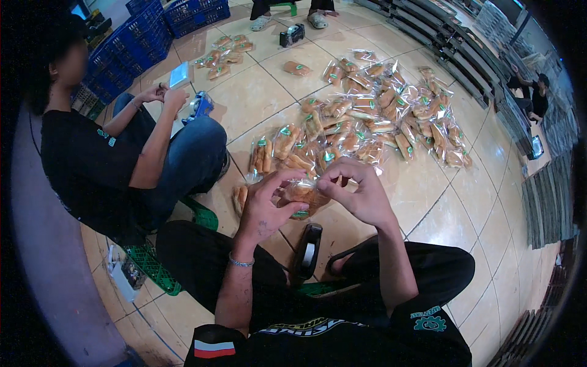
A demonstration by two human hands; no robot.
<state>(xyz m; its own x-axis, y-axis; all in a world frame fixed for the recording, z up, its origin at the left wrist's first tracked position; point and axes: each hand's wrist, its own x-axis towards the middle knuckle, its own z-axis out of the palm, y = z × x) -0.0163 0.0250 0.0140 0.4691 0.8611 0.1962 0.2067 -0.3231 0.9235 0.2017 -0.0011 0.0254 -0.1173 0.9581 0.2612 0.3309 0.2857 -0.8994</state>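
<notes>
My left hand (264,205) clasps bagged bread (301,194); my right hand (361,194) pinches its wrapper (313,183). Likely light, soft, slick: I'd grip the plastic edge.

A clear plastic bag of golden-brown bread (301,193) is up in the air between the two hands, over the tiled floor. The left hand (262,202) holds it from its left side, fingers along the top and thumb below; the fingers of the right hand (362,194) are at its upper right edge. The film is glossy and wrinkled, with the browned crust showing through. A green label sits low on the bag, near the left thumb. Whether the bag is sealed cannot be told.
</notes>
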